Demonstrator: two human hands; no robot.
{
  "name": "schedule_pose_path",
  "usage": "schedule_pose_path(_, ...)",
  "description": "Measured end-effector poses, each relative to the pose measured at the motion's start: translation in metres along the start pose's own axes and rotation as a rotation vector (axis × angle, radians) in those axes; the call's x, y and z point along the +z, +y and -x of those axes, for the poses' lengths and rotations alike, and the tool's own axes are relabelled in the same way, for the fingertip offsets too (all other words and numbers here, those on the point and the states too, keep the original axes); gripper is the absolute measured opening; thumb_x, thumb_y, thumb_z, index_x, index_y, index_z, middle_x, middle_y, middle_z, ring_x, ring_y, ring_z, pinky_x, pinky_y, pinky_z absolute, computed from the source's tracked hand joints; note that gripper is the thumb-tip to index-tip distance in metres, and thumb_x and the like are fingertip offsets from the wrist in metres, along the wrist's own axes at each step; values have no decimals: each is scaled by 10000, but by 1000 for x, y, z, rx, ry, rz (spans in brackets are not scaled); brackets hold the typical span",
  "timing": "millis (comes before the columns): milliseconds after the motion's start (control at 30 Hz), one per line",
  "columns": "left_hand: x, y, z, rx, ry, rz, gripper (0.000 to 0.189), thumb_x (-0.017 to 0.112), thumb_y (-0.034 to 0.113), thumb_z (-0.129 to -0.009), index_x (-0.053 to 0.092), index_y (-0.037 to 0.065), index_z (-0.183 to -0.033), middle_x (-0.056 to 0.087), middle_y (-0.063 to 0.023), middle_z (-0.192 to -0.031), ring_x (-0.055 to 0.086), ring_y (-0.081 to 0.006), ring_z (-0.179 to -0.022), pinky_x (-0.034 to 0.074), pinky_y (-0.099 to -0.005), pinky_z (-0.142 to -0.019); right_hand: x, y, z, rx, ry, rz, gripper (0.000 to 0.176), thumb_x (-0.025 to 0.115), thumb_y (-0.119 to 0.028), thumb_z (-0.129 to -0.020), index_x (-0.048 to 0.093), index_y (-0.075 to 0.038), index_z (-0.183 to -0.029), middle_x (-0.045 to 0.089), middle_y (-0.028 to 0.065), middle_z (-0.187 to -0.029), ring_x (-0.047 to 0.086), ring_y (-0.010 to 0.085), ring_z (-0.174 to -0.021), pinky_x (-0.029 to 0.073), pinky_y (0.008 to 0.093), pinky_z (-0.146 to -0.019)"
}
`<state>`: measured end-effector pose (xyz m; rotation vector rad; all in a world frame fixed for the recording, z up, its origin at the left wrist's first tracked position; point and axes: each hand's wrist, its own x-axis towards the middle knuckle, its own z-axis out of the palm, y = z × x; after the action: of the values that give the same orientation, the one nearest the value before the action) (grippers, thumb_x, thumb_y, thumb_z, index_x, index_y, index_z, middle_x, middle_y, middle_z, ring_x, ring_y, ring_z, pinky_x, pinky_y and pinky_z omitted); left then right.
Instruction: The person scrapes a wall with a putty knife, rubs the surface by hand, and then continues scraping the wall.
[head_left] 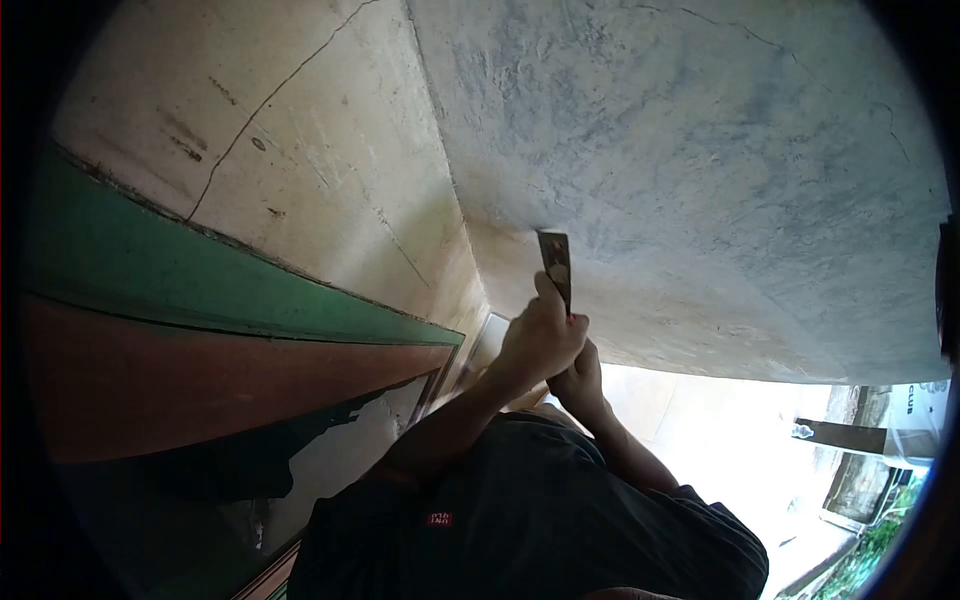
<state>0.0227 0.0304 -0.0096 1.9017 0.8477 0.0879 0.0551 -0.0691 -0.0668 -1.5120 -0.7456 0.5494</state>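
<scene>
Head view: the scraper (556, 262) lies beyond the fingers, its long axis running from the fists up to the rough wall (700, 170), blade tip at the plaster. Nearer the blade, the left hand (545, 340) has its fingers curled round it; the right hand (580, 380) sits just below, fingers closed, their hold partly hidden.

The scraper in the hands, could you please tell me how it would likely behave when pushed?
The scraper seems fairly stiff, its flat body straight at the wall. It is probably light, being narrower than the left hand holding it.
</scene>
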Motion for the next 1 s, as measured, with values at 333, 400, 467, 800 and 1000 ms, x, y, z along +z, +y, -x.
schedule_pose_path(333,-12,14,3,15,35,-14,456,536,151,-792,274,-73,-1090,561,-373,-857,592,-505,-827,485,-524,-753,-8,-21,-5,229,-103,-81,191,470,-117,-907,525,47,-991,618,80,-794,568,126,-698,458,287,-602)
schedule_pose_path(400,-4,12,3,12,-65,3,479,539,154,-792,272,-84,-1111,559,-389,-871,591,-510,-838,485,-523,-760,-3,-8,3,166,6,-96,199,458,-129,-923,525,48,-986,609,71,-759,564,123,-685,451,289,-587)
schedule_pose_path(467,-8,14,-3,9,-5,0,481,541,162,-793,273,-86,-1107,562,-380,-857,594,-505,-821,485,-523,-756,-5,-9,-3,214,-19,-95,201,453,-131,-927,529,50,-973,605,68,-739,560,124,-672,444,292,-574)
schedule_pose_path(800,3,2,-6,117,20,155,471,547,108,-781,291,-102,-1116,554,-314,-886,601,-443,-868,470,-460,-758,-7,-18,-3,104,38,-40,187,427,-73,-892,527,67,-965,614,160,-750,584,189,-691,451,336,-611)
schedule_pose_path(1000,-31,19,-13,22,168,154,411,551,102,-770,336,-94,-1060,551,-279,-847,592,-410,-797,465,-443,-743,-2,-36,-38,79,-159,8,144,425,-95,-933,512,17,-909,556,32,-627,519,76,-574,397,249,-491)
